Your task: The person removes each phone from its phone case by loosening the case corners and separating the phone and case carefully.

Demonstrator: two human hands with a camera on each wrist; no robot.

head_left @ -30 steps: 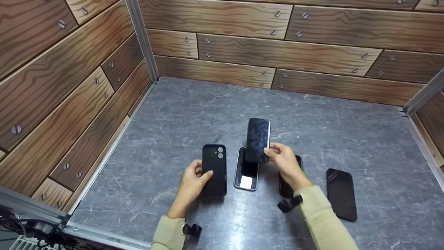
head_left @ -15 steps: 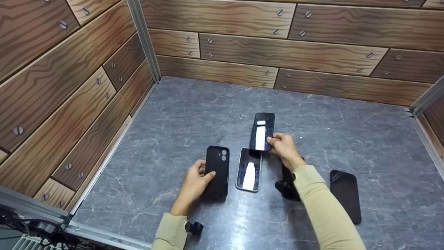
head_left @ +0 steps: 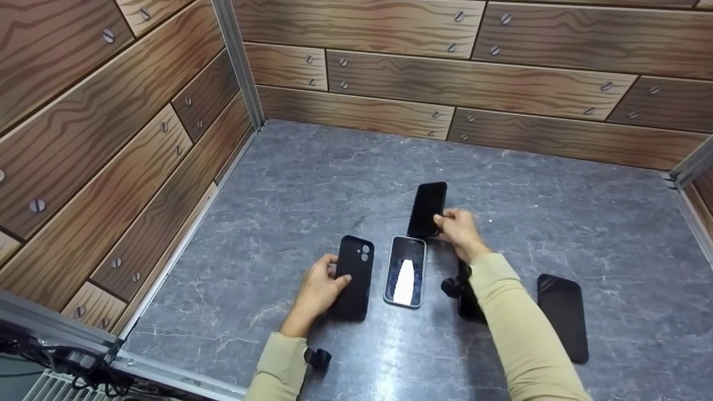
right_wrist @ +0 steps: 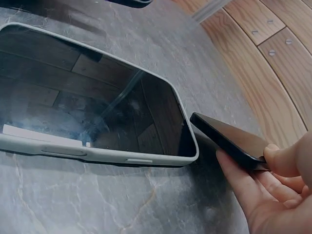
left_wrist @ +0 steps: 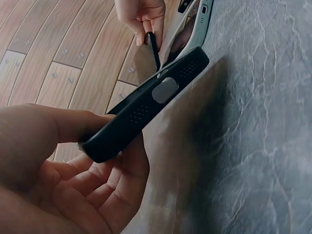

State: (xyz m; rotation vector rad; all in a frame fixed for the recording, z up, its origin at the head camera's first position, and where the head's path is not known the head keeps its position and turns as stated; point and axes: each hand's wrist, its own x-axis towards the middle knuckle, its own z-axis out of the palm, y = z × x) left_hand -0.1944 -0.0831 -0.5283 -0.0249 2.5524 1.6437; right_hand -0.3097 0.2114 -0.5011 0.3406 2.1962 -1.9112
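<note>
A black phone case with camera cut-outs at its top is held up by my left hand, thumb on its inner face and fingers behind. In the left wrist view, the bottom edge of the case shows its port opening and small holes. My right hand pinches a dark phone by its side, tilted just beyond a second phone that lies screen up in a pale case. The right wrist view shows the held phone close to the end of the pale-cased one.
A flat black phone-shaped slab lies to the right. Another black item is partly hidden under my right forearm. Wood-patterned walls enclose the grey marbled table; cables hang at the lower left corner.
My right hand has carried the dark phone away from above the pale-cased phone to its far side and tilted it. My left hand still holds the case, nearly in place.
</note>
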